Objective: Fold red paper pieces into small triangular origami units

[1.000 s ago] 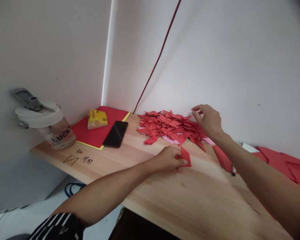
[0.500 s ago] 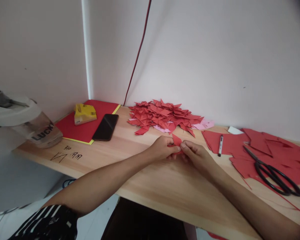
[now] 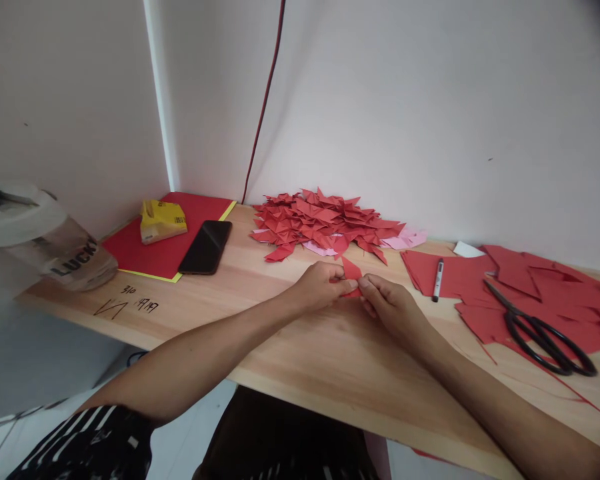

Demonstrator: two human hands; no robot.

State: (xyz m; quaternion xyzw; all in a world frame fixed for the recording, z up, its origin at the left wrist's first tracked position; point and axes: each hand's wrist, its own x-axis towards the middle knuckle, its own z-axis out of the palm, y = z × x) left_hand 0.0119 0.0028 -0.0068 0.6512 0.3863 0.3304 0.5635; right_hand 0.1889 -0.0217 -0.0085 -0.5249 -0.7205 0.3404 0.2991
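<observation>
Both of my hands meet over the middle of the wooden table [image 3: 340, 360]. My left hand [image 3: 319, 285] and my right hand [image 3: 387, 303] pinch a small folded piece of red paper [image 3: 351, 270] between their fingertips, just above the tabletop. Behind them, near the wall, lies a heap of several folded red paper pieces [image 3: 325, 223], with a few pink ones at its right edge.
Flat red paper sheets [image 3: 525, 293] lie at the right, with a marker pen [image 3: 437, 280] and black scissors [image 3: 540, 330] on them. A black phone [image 3: 206, 247], a red pad [image 3: 167, 240] bearing a yellow packet [image 3: 161, 220], and a clear lidded jug [image 3: 55, 247] stand at the left.
My right hand came back from the heap near the wall and joined my left hand on the red piece. The view swung right, bringing the scissors and sheets into sight.
</observation>
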